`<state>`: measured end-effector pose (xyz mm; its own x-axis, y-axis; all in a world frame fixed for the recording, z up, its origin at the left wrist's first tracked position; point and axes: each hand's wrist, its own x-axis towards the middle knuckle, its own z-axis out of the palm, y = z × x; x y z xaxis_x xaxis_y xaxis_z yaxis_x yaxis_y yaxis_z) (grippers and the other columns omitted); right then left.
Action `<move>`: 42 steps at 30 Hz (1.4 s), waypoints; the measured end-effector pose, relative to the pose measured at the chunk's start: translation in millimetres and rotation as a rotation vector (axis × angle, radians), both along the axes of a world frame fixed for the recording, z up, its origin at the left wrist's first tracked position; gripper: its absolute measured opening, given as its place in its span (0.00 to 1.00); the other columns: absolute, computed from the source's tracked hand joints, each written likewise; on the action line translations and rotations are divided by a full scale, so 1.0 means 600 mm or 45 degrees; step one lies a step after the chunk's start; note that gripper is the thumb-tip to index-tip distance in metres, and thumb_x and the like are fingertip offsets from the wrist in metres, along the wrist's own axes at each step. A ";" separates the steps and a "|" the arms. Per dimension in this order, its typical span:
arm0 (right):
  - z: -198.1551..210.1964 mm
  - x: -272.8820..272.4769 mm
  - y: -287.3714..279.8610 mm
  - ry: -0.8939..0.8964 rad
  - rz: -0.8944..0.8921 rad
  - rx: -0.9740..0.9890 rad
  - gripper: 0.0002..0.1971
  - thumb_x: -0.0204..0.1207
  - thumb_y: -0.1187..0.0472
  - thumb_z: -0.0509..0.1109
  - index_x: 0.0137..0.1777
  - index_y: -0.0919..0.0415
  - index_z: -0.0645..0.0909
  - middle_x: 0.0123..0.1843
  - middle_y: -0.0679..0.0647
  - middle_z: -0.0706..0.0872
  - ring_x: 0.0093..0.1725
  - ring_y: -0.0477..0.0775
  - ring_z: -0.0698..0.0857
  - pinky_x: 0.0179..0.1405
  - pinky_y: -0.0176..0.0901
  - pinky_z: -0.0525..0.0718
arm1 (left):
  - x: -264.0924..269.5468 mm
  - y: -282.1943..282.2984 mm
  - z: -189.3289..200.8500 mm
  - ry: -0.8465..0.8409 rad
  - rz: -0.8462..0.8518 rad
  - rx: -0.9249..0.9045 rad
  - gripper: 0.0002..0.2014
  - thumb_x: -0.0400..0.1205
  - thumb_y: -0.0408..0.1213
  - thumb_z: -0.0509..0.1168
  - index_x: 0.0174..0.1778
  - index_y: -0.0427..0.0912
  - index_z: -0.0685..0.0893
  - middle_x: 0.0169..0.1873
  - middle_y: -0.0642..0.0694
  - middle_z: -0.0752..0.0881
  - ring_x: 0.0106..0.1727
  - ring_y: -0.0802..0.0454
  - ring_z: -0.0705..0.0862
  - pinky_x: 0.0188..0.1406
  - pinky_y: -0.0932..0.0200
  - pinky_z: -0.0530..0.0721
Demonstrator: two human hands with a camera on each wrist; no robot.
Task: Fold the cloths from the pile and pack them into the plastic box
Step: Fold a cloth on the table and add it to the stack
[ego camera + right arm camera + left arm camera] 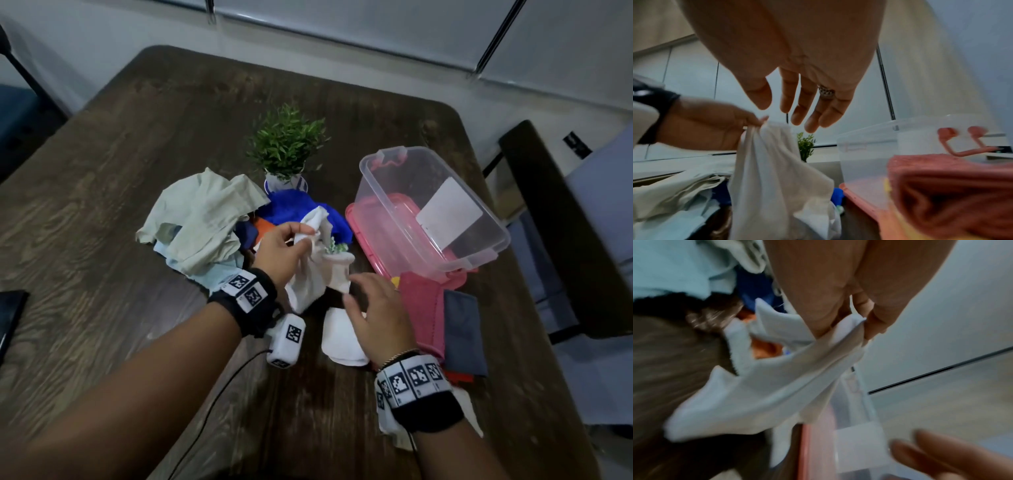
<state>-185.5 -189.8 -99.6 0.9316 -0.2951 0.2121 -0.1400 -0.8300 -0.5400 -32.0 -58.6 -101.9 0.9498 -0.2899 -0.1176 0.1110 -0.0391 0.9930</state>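
My left hand (pixel 293 248) pinches the top edge of a white cloth (pixel 313 274) and holds it up over the table; the cloth (pixel 764 382) hangs from my fingers (pixel 873 324), and it (pixel 774 175) droops toward the pile. My right hand (pixel 373 308) hovers open just right of it, fingers (pixel 807 104) spread and holding nothing. The pile (pixel 205 222) of pale green, light blue, blue and orange cloths lies behind. The clear plastic box (pixel 428 209) stands on its pink lid at the right, with no cloth showing inside. A folded white cloth (pixel 339 339) lies under my right hand.
A small potted plant (pixel 286 147) stands behind the pile. Folded pink (pixel 421 308) and grey (pixel 462 329) cloths lie by the box's near corner. A dark chair (pixel 555 219) sits to the right of the table, and a black object (pixel 10 315) at its left edge.
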 end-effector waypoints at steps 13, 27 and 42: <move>0.163 0.095 0.092 -0.308 0.076 0.706 0.17 0.75 0.58 0.77 0.63 0.53 0.82 0.55 0.48 0.88 0.55 0.45 0.87 0.56 0.51 0.88 | 0.001 0.145 0.191 -0.549 -0.601 0.034 0.15 0.82 0.30 0.68 0.65 0.38 0.82 0.55 0.41 0.88 0.55 0.50 0.87 0.57 0.53 0.84; 0.278 0.050 0.046 -0.134 -0.060 0.008 0.27 0.70 0.58 0.82 0.70 0.52 0.82 0.44 0.44 0.87 0.47 0.46 0.86 0.47 0.30 0.78 | 0.094 0.270 0.154 -0.941 -0.259 0.857 0.05 0.79 0.29 0.65 0.46 0.43 0.80 0.40 0.45 0.86 0.42 0.45 0.82 0.40 0.52 0.77; 0.250 0.059 0.090 0.018 0.212 0.081 0.20 0.64 0.54 0.85 0.54 0.50 0.82 0.44 0.42 0.87 0.45 0.42 0.86 0.45 0.34 0.81 | 0.030 0.197 0.223 -0.708 -0.774 0.247 0.03 0.81 0.43 0.68 0.46 0.49 0.86 0.36 0.54 0.85 0.36 0.58 0.82 0.37 0.53 0.81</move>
<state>-150.3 -135.6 50.2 0.9715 -0.1488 0.1844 -0.0113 -0.8065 -0.5911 -14.1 59.8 31.6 0.5696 -0.7918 0.2206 -0.4873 -0.1092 0.8664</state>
